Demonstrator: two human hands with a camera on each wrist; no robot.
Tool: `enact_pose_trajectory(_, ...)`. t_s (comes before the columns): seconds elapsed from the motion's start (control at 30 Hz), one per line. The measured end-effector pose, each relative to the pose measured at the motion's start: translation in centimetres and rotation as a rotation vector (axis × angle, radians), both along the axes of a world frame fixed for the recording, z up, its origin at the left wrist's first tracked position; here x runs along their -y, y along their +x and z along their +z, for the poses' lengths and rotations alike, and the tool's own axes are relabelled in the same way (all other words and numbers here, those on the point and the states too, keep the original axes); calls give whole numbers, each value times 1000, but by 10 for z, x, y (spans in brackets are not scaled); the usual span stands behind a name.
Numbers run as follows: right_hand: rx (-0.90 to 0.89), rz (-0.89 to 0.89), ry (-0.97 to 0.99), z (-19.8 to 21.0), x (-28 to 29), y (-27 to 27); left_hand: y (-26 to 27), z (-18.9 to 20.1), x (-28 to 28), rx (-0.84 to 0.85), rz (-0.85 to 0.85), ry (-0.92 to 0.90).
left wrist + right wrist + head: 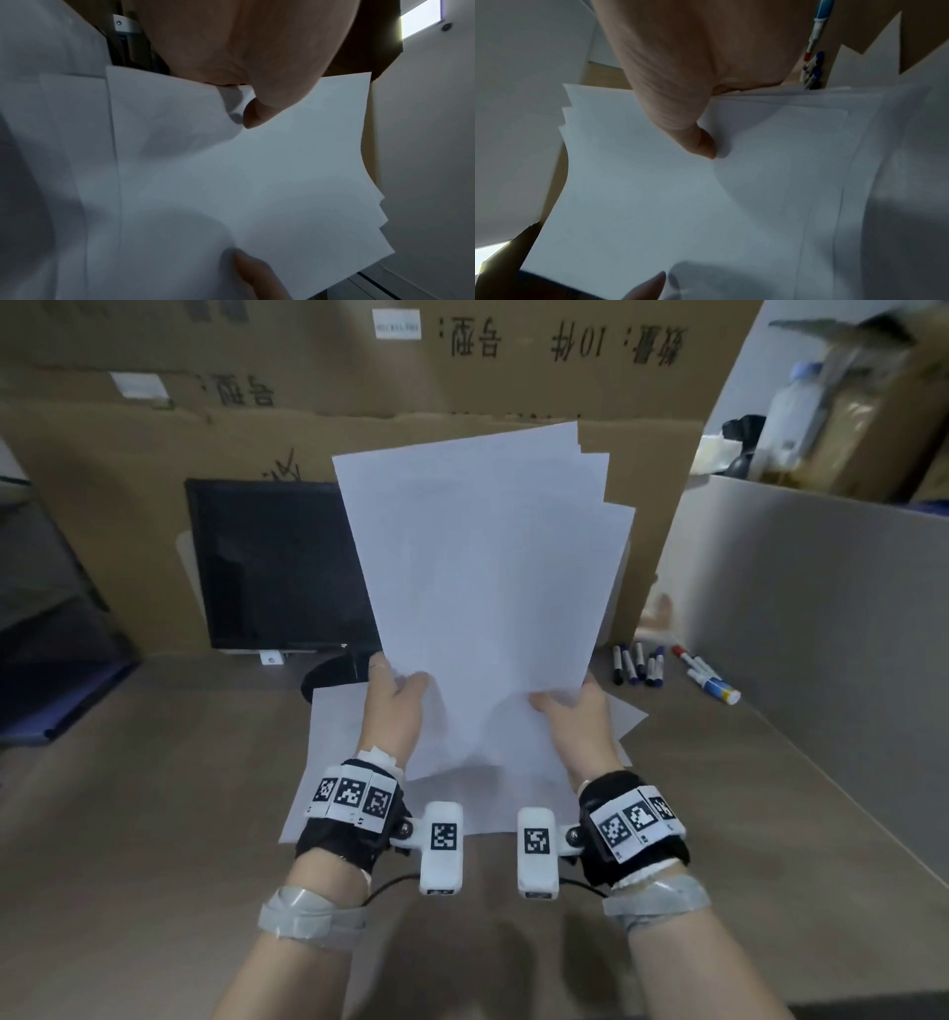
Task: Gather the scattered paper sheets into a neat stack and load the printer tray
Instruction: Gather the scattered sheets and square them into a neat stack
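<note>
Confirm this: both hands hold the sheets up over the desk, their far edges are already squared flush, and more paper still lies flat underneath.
Not flush. In the head view the held sheets fan out, their far corners stepped one behind another. The rest stands: the left hand and right hand hold them over the desk, with more paper flat underneath.

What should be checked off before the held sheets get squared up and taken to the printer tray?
1. Left hand holds the held sheets: ok.
2. Right hand holds the same sheets: ok.
3. Sheet edges aligned: not ok, top corners fan out.
4. All sheets gathered: not ok, loose sheets lie on the desk.
5. Markers apart from the paper: ok.
6. Printer tray open and ready: cannot tell, not in view.
</note>
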State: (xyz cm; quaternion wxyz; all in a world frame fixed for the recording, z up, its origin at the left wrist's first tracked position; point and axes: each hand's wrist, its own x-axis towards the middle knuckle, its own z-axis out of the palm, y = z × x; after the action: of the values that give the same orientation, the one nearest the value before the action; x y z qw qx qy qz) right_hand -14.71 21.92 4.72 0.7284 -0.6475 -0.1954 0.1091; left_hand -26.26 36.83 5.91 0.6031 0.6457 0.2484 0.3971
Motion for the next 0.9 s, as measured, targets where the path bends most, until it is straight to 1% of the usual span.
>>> enact_pose_trajectory(0.17, 12, -16, 37, -2, -4, -9, -7, -1, 0, -13, 27, -29)
enact_pose_trajectory(0.3, -2, -6, 13, -8, -11, -10, -8, -4, -1, -48, -6, -18)
enact_pose_trajectory(0.4, -84, -34, -64, -20, -17, -7, -6, -12, -5, -50, 53, -173)
enact_pose_trajectory(0.47, -136, -36, -89, -28, -18, -7, -6, -17, -4, -54, 37, -240)
enact_pose_trajectory(0.6, -167, -48, -56, -19, -25, -7, -3, -12, -2, -53, 39, -156)
enact_pose_trajectory(0.7, -141, -73, 23, -5, -31, -7, -4, -1, -10, 17, 91, -126)
enact_pose_trajectory(0.77, -119, -66, 30, -8, -32, -10, -9, -4, -17, 31, 133, -132)
enact_pose_trajectory(0.83, -132, -56, -16, -21, -33, -14, -13, -17, -21, -31, 142, -180)
enact_pose_trajectory(0.9, -183, -46, -73, -36, -34, -15, -15, -36, -23, -120, 107, -260)
